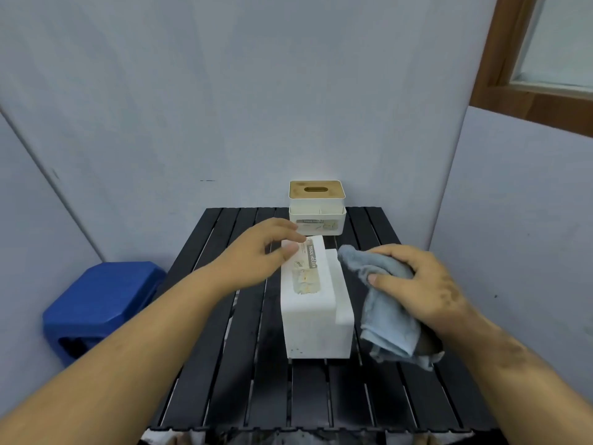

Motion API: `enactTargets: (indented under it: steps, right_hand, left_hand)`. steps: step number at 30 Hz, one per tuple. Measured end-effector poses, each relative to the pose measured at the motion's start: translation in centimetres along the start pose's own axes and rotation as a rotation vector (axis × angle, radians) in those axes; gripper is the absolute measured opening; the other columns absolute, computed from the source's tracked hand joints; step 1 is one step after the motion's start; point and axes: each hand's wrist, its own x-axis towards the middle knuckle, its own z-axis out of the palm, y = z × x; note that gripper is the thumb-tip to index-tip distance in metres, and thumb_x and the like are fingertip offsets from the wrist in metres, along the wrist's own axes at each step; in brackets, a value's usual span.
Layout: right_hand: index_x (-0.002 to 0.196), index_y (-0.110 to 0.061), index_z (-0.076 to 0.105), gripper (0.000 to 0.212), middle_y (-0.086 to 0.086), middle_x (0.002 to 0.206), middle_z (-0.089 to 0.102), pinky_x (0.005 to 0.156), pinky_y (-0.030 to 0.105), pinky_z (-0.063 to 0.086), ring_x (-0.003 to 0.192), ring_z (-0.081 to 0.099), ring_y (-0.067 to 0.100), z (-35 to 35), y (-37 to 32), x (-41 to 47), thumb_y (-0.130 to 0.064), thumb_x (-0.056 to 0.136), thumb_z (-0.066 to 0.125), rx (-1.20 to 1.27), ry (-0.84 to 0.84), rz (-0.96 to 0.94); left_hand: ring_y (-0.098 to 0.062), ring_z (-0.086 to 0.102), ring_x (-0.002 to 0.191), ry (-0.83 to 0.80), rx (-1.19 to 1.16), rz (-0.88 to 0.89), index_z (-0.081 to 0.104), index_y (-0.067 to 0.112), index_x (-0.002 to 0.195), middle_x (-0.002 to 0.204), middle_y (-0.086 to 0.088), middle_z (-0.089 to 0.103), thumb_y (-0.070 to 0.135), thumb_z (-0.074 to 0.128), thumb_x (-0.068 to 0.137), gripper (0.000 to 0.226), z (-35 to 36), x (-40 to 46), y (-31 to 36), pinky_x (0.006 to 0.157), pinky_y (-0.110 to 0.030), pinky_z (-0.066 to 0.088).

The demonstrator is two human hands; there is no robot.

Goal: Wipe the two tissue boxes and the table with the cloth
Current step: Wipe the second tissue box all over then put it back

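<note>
Plain grey-blue wall panels box in a little corner here, with a brown wooden window frame [500,75] up top right, and in the middle sits a black slatted tabletop [224,364], long narrow boards with thin gaps between them, kinda scuffed and dusty looking. Smack in the center lies a white tissue box [316,316] tipped onto its side, smooth matte plastic, blocky with a stepped ledge along the right edge and a paper label reading "TISSUE HOLDER" facing up. The left hand [260,255] rests on its far left end, thumb and fingers curled lightly round the corner by the label. The right hand [423,284] grips a light blue cloth [385,303], soft fuzzy terry stuff, bunched up and folded, hanging down just beside the box's right side and touching it near the top corner. At the back edge of the tabletop, hard up against the wall, stands the second tissue box [317,216], upright, white body with a light wooden lid and an oval slot. Off to the left, lower than the tabletop, there's a shiny blue plastic stool [99,303].
</note>
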Motion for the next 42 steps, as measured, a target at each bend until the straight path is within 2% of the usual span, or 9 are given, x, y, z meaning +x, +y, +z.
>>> enactTargets:
  steps: [4,10,13,17,27,31,35,40,42]
  right_hand:
    - [0.101,-0.037,0.071,0.026,-0.015,0.099,0.071,0.088,0.032,0.057,0.098,0.066,0.004,1.2,1.1,0.6,-0.022,0.081,0.078,-0.058,0.005,0.022]
    - [0.115,-0.037,0.066,0.031,-0.01,0.103,0.052,0.078,0.0,0.039,0.095,0.054,-0.001,3.5,-0.3,-0.3,-0.032,0.084,0.073,-0.273,-0.171,-0.019]
    - [0.112,-0.029,0.065,0.033,-0.007,0.105,0.058,0.073,0.009,0.043,0.093,0.056,0.005,3.4,-1.3,2.1,-0.035,0.082,0.074,-0.381,-0.146,-0.033]
    - [0.107,-0.021,0.054,0.042,0.0,0.113,0.062,0.077,0.023,0.048,0.098,0.059,0.015,3.6,-1.4,6.1,-0.03,0.077,0.081,-0.388,-0.024,-0.018]
    - [0.121,-0.038,0.06,0.049,-0.013,0.122,0.06,0.089,0.009,0.043,0.112,0.054,0.002,4.6,2.6,5.5,-0.035,0.076,0.081,-0.195,-0.065,-0.109]
    - [0.132,-0.021,0.058,0.05,-0.011,0.129,0.048,0.099,0.009,0.039,0.122,0.049,0.001,6.0,3.8,4.7,-0.026,0.085,0.073,-0.146,-0.142,-0.242]
    - [0.125,-0.017,0.063,0.041,-0.003,0.12,0.052,0.095,0.008,0.041,0.112,0.054,0.002,5.2,2.9,6.4,-0.014,0.085,0.074,-0.216,-0.208,-0.264]
    - [0.116,-0.029,0.059,0.04,-0.007,0.121,0.061,0.1,0.032,0.051,0.113,0.058,0.009,5.3,2.1,7.4,-0.014,0.083,0.075,-0.19,-0.122,-0.199]
    - [0.114,-0.033,0.053,0.043,-0.01,0.118,0.061,0.092,0.026,0.053,0.107,0.06,0.006,6.0,2.1,6.2,-0.016,0.082,0.075,-0.175,-0.08,-0.188]
  left_hand:
    - [-0.005,0.03,0.148,-0.133,0.234,0.148,0.054,0.044,0.141,0.157,0.017,0.039,0.081,0.062,0.07,0.081,0.6,-3.0,0.8,0.12,-0.044,0.026]
    - [0.004,0.022,0.151,-0.15,0.25,0.231,0.044,0.046,0.149,0.158,0.032,0.027,0.069,0.07,0.077,0.079,-0.2,-3.7,-0.8,0.121,-0.049,0.029]
    - [0.027,0.011,0.138,-0.151,0.225,0.25,0.049,0.046,0.146,0.151,0.042,0.021,0.064,0.071,0.076,0.076,-0.9,-3.7,-0.9,0.117,-0.021,0.017]
    - [0.029,0.016,0.136,-0.168,0.161,0.266,0.055,0.037,0.144,0.151,0.035,0.026,0.054,0.079,0.075,0.075,-0.8,-3.2,-0.8,0.108,0.004,0.016]
    - [0.008,0.02,0.15,-0.194,0.062,0.209,0.05,0.045,0.146,0.157,0.032,0.029,0.058,0.074,0.076,0.075,-0.5,-3.4,-2.2,0.119,-0.02,0.025]
    - [0.0,0.02,0.153,-0.206,0.015,0.189,0.049,0.046,0.146,0.158,0.031,0.03,0.056,0.077,0.076,0.075,-0.4,-3.4,-2.6,0.122,-0.04,0.032]
    - [0.007,0.019,0.151,-0.199,0.012,0.213,0.051,0.042,0.146,0.158,0.03,0.03,0.054,0.075,0.078,0.074,-0.3,-3.5,-2.6,0.121,-0.032,0.029]
    - [0.012,0.018,0.149,-0.182,0.02,0.19,0.052,0.044,0.145,0.155,0.036,0.03,0.056,0.075,0.075,0.074,-0.1,-3.0,-2.6,0.118,-0.015,0.022]
    - [0.01,0.02,0.149,-0.161,0.048,0.183,0.053,0.043,0.144,0.157,0.027,0.035,0.055,0.077,0.075,0.074,-0.1,-3.0,-2.5,0.122,-0.024,0.026]
